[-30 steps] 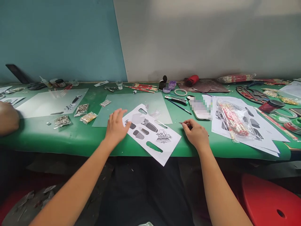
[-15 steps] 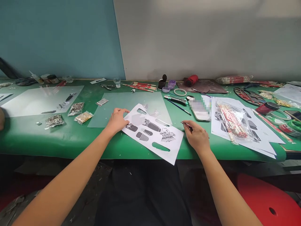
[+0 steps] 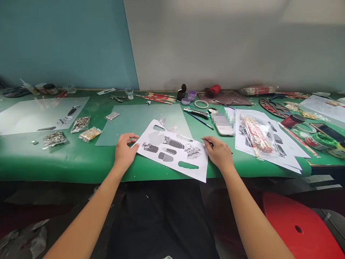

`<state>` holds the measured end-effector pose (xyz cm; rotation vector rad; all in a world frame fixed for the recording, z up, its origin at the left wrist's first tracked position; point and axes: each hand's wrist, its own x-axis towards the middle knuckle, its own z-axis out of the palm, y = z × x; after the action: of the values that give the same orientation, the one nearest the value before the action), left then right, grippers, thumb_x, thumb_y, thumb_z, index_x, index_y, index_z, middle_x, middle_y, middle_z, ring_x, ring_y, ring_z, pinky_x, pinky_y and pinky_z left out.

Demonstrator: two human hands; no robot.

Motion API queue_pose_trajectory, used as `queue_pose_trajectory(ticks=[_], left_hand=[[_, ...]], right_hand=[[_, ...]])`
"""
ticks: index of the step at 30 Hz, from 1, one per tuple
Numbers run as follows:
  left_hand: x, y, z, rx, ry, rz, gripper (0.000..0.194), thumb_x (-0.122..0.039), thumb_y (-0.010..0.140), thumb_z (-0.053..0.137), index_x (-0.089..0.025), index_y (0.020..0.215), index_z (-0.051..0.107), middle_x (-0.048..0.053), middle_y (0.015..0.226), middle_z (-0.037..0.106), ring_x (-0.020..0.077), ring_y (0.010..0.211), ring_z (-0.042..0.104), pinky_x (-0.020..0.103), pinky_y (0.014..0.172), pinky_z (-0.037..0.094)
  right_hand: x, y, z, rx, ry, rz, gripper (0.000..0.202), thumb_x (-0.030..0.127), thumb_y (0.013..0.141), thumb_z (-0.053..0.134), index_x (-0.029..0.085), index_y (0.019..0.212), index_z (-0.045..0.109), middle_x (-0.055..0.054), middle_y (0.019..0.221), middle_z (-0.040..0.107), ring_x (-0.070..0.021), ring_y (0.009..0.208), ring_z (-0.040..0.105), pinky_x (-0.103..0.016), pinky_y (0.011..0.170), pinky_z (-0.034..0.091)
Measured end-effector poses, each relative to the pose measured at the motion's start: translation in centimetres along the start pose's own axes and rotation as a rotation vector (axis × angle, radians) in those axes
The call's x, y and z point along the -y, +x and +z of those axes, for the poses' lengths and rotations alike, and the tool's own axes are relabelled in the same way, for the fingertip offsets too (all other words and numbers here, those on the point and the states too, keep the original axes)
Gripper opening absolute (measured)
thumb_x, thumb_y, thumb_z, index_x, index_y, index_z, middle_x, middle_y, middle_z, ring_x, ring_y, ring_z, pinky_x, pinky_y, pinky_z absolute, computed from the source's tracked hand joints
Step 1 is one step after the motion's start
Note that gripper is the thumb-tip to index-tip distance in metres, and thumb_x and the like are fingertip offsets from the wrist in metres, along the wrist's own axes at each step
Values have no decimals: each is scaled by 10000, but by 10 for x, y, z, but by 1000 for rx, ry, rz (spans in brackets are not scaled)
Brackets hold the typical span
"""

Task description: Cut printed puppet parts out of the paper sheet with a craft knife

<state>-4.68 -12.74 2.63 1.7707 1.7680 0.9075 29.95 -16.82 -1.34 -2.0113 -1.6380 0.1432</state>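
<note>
The left hand [image 3: 125,153] is touching the printed paper [image 3: 179,155] at its left corner, whether gripping I cannot tell; the right hand [image 3: 219,153] is holding a slim pen-like tool [image 3: 204,139]. The paper is lying on the green table [image 3: 81,162], partly over a translucent sheet [image 3: 129,122]. Three cut openings [image 3: 188,165] are showing; several printed shapes [image 3: 174,142] are appearing uncut

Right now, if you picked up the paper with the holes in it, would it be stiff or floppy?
Probably floppy and light, because the paper looks like one thin sheet. It might tear near the holes, since one leaves only a narrow strip along the edge. Pushed, it may slide, as the table looks smooth.
</note>
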Motion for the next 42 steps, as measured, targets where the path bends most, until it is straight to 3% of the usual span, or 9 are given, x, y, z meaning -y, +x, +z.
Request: queue_pose_trajectory(ticks=[11, 18, 24, 26, 30, 35, 42], left_hand=[[6, -1, 0, 1, -247, 25, 375, -362, 951, 645, -163, 1266, 600, 113, 1347, 585, 247, 1188, 606, 464, 988, 564], [-6, 29, -9, 263, -375, -32, 412, -370, 963, 627, -172, 1320, 568, 115, 1326, 597, 231, 1131, 632, 441, 945, 587], [-19, 60, -6, 478, -255, -131, 338, -378, 963, 629, -150, 1212, 624, 89, 1200, 652, 204, 1038, 657, 399, 894, 598], [-20, 58, -3, 460, -221, -127, 342, -381, 960, 633, -145, 1207, 626, 86, 1198, 651, 210, 1041, 656, 401, 894, 597], [-17, 38, 4, 304, -212, -68, 373, -377, 961, 629, -160, 1263, 600, 102, 1271, 621, 222, 1097, 638, 431, 936, 584], [-10, 12, 9, 189, -280, 2, 401, -377, 965, 625, -154, 1294, 575, 101, 1234, 634, 213, 1062, 650, 428, 919, 589], [-15, 30, 9, 185, -238, -128, 384, -399, 972, 612, -163, 1273, 589, 99, 1220, 641, 199, 1032, 655, 403, 892, 598]], right_hand=[[-1, 0, -1, 53, 31, -56, 291, 406, 987, 600, 183, 1166, 653, -66, 1169, 676, -175, 1005, 662, -397, 899, 575], [-6, 0, 5, 63, 51, -153, 284, 404, 988, 599, 185, 1161, 653, -66, 1171, 674, -173, 1005, 660, -396, 901, 573], [-15, 2, 11, -21, 93, -192, 279, 408, 989, 598, 188, 1152, 656, -64, 1160, 677, -165, 983, 661, -382, 885, 577], [-20, 5, 11, -93, 104, -160, 289, 409, 988, 597, 187, 1165, 651, -65, 1167, 674, -170, 996, 660, -392, 895, 575], [-28, 7, 11, -211, 120, -66, 327, 417, 986, 600, 177, 1205, 632, -66, 1167, 669, -179, 995, 662, -403, 889, 575], [-26, 5, 13, -206, 108, -33, 318, 414, 983, 605, 177, 1192, 640, -66, 1167, 672, -179, 1000, 663, -406, 897, 574], [-16, 4, 13, -190, 83, -53, 311, 404, 980, 612, 179, 1192, 642, -71, 1201, 665, -191, 1046, 656, -421, 924, 567]])
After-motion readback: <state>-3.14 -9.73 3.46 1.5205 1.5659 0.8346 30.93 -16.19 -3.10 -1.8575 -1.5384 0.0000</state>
